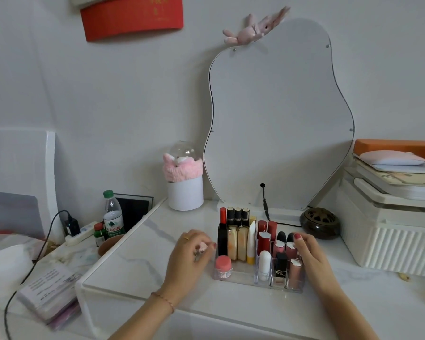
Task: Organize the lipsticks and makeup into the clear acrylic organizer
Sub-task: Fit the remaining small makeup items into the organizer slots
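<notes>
A clear acrylic organizer [241, 278] stands on the white marble tabletop [142, 271], packed with several upright lipsticks [263, 241], cream compacts [241, 244], a white tube [251, 239], a white stick [264, 263] and a pink-capped jar [223, 266]. My left hand [192, 251] rests against the organizer's left side, its fingers curled around a small pale pink item [203, 247] with a metal piece below it. My right hand [312, 256] lies against the organizer's right side, fingertips on the top of a rear right lipstick [290, 249].
A wavy mirror [280, 119] leans on the wall behind. A white pot with a pink headband [184, 182] stands at its left, a dark incense burner [320, 223] at its right. White ribbed boxes [388, 231] fill the right. A water bottle [112, 214], power strip and booklets sit lower left.
</notes>
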